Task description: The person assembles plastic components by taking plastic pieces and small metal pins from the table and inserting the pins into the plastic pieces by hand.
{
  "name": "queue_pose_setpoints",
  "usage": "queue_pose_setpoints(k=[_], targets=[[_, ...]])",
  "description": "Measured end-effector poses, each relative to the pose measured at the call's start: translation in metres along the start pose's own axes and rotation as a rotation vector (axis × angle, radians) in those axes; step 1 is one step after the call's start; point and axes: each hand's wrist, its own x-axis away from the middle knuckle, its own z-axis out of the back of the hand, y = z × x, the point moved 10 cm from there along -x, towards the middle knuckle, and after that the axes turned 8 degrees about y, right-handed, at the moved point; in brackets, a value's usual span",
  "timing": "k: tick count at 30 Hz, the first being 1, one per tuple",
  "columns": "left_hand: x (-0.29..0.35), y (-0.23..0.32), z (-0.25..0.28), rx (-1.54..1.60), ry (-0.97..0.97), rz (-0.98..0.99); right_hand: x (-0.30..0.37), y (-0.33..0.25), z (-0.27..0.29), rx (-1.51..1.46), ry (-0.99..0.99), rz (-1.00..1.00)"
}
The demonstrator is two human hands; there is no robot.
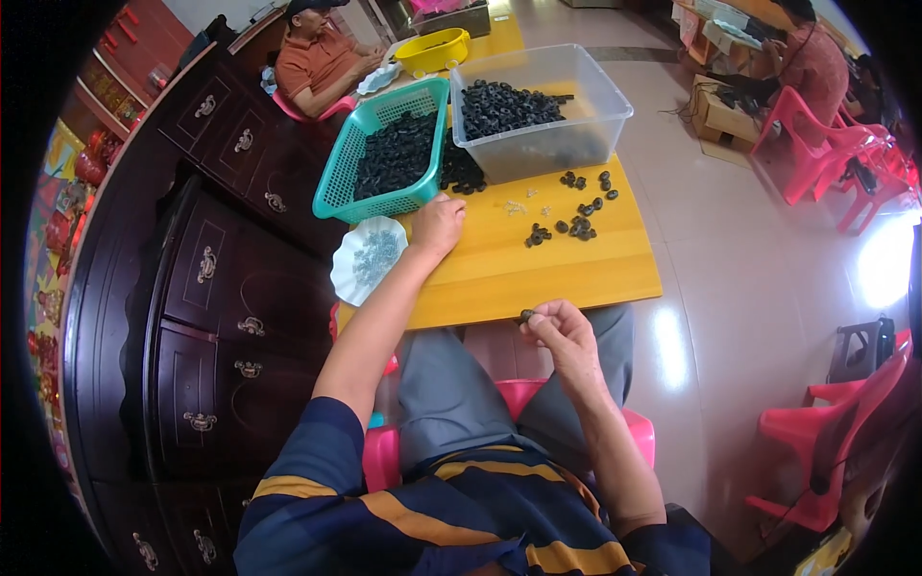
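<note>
Green basket [379, 204]: black parts [394, 154] | clear bin [552, 149]: black rings [504, 106] | white dish [344, 264]: clear bits [377, 254] | right hand [562, 336] pinching dark piece [527, 315] at worktop's [519, 283] near edge | left hand [439, 228] by basket, grip unclear | loose rings [580, 228] right

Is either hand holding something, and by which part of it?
The right hand pinches a black piece, apparently at its right side. Whether the left hand, by the basket, holds anything can't be told.

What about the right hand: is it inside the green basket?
No, the right hand pinches a small black piece by the yellow table's near edge, well apart from the green basket.
</note>
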Motion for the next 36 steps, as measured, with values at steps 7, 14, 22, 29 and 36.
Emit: queue_pose_setpoints(k=[7, 14, 22, 29, 36], targets=[[0.003, 0.014, 0.000, -0.003, 0.061, -0.023, 0.000, -0.002, 0.000, 0.009, -0.001, 0.003], [0.014, 0.027, 0.003, 0.040, -0.002, -0.037, 0.001, -0.004, -0.001, 0.015, 0.016, -0.008], [0.081, 0.052, 0.023, 0.676, -0.079, 0.278, 0.001, 0.002, 0.002, 0.046, 0.027, -0.050], [0.128, 0.102, 0.047, 1.334, -0.226, 0.569, 0.002, 0.004, 0.002, -0.137, 0.058, -0.128], [0.134, 0.119, 0.059, 1.363, -0.117, 0.508, 0.001, 0.010, 0.004, -0.057, 0.065, -0.112]])
